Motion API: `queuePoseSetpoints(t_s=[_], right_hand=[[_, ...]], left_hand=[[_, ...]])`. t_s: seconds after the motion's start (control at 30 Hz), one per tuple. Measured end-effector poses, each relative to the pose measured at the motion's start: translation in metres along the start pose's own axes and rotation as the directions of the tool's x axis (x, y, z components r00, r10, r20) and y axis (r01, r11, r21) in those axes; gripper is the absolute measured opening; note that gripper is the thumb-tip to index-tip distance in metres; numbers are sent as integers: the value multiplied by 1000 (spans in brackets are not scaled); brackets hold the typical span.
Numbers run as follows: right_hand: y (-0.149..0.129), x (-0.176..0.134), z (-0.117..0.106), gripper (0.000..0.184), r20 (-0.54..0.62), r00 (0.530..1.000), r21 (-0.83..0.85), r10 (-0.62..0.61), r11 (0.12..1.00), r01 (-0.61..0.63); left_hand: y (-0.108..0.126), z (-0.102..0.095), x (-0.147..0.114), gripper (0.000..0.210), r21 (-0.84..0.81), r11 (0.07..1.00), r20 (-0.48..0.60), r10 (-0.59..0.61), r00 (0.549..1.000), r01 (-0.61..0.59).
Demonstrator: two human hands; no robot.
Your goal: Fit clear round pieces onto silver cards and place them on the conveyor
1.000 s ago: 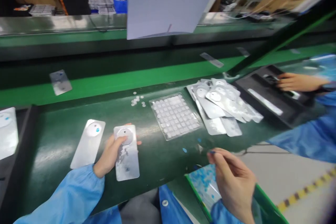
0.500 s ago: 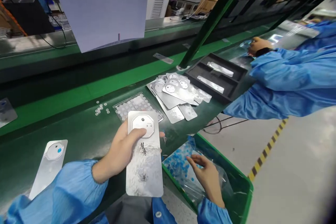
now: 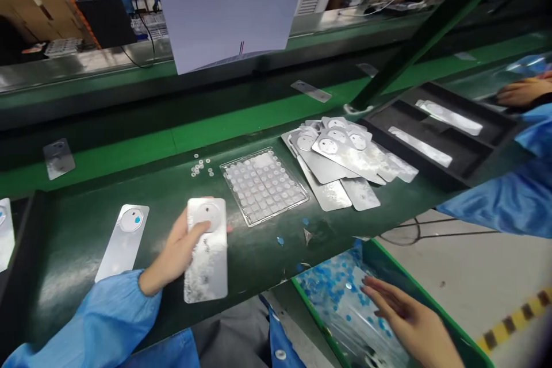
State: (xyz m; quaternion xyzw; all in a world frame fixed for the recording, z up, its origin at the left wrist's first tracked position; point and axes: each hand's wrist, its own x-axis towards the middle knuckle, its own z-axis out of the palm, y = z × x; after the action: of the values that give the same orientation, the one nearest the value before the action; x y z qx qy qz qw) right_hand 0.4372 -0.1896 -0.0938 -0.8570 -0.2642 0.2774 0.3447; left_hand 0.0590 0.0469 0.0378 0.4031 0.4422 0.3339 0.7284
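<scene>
My left hand [image 3: 181, 250] grips a silver-white phone back cover [image 3: 207, 276] upright, its thumb pressed on the round camera area near the top. The cover has a grey mountain-like print. Over a green bin [image 3: 435, 290] at the lower right, my right hand [image 3: 405, 316] has its fingers stretched out, slightly blurred. Below its fingertips lie many small blue dots [image 3: 332, 276] and clear film in the bin. Another back cover [image 3: 123, 244] with a blue dot on its camera area lies left of my left hand. A clear tray of small round pieces [image 3: 265, 187] sits to its right.
Several back covers are heaped [image 3: 345, 155] on the green bench. Behind them stands a black divided tray [image 3: 466, 152] holding covers. Loose white rings [image 3: 200, 165] lie by the clear tray. A slanting green post [image 3: 418, 46] rises at the back. A co-worker's hand [image 3: 524, 91] is at the far right.
The camera view has shifted left. My left hand has lowered the back cover toward the bench. My right hand's fingers have straightened over the bin.
</scene>
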Motion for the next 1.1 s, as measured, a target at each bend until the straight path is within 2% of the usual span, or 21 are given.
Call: queuePoseSetpoints(t_s=[0.03, 0.1, 0.17, 0.23, 0.3, 0.33, 0.37, 0.4, 0.43, 0.47, 0.5, 0.53, 0.57, 0.63, 0.73, 0.8, 0.83, 0.9, 1.0, 1.03, 1.1], right_hand=[[-6, -2, -5, 49, 30, 999, 93, -11, 996, 9], [-17, -5, -6, 45, -29, 999, 132, 13, 991, -10], [-26, -6, 3, 49, -161, 984, -6, 77, 997, -79], [-33, -8, 16, 50, -308, 946, -218, 103, 960, -176], [-47, -12, 32, 50, -473, 881, -328, 6, 927, -182], [-59, -16, 41, 50, -534, 841, -352, -89, 928, -124], [-75, -20, 51, 50, -553, 808, -353, -203, 936, -7], [-96, -24, 65, 49, -525, 786, -330, -326, 930, 165], [-120, -28, 80, 45, -448, 769, -284, -457, 888, 362], [-146, -31, 99, 39, -320, 747, -223, -583, 813, 538], [-174, -32, 120, 34, -170, 696, -178, -698, 716, 675], [-201, -31, 142, 31, -38, 624, -153, -781, 621, 768], [-226, -29, 164, 30, 66, 570, -166, -819, 555, 815], [-267, -18, 204, 32, 215, 530, -269, -820, 472, 840], [-300, -1, 242, 33, 313, 551, -408, -774, 415, 813], [-303, 3, 249, 34, 329, 551, -430, -767, 398, 810], [-299, 1, 248, 34, 340, 534, -419, -774, 384, 823], [-281, -12, 237, 35, 385, 448, -332, -807, 332, 883], [-234, -51, 207, 30, 448, 271, -108, -852, 250, 962], [-217, -67, 196, 28, 455, 228, -47, -861, 233, 971], [-186, -97, 177, 30, 452, 177, 19, -874, 208, 978]], left_hand=[[0, -16, -2, 70, 24, 1000, -70, 15, 997, -13], [4, -43, -7, 69, 59, 998, -190, 47, 981, -37], [8, -63, -11, 69, 79, 995, -269, 75, 960, -55], [9, -75, -11, 70, 88, 994, -303, 95, 948, -71], [6, -82, -10, 71, 87, 992, -307, 114, 945, -92], [4, -83, -9, 71, 86, 991, -303, 126, 945, -104], [1, -85, -7, 70, 87, 989, -292, 137, 946, -116], [-3, -85, -6, 70, 89, 988, -282, 150, 948, -130], [-6, -85, -5, 70, 90, 986, -273, 161, 948, -141], [-9, -86, -4, 69, 87, 985, -266, 169, 949, -151], [-13, -86, -3, 69, 78, 984, -261, 175, 949, -160], [-16, -86, -3, 69, 65, 984, -259, 180, 949, -169], [-19, -87, -3, 69, 48, 983, -256, 182, 949, -176], [-24, -89, -3, 67, 12, 981, -249, 190, 950, -193], [-28, -93, -4, 63, -37, 968, -250, 232, 940, -248], [-28, -94, -3, 62, -63, 959, -265, 251, 931, -277], [-28, -94, -3, 60, -72, 957, -271, 253, 929, -282], [-27, -93, -2, 56, -80, 957, -283, 247, 927, -280], [-26, -92, -1, 52, -89, 957, -298, 239, 924, -276], [-26, -91, -1, 53, -98, 957, -301, 235, 924, -275], [-26, -91, 0, 56, -127, 956, -299, 219, 929, -266]])
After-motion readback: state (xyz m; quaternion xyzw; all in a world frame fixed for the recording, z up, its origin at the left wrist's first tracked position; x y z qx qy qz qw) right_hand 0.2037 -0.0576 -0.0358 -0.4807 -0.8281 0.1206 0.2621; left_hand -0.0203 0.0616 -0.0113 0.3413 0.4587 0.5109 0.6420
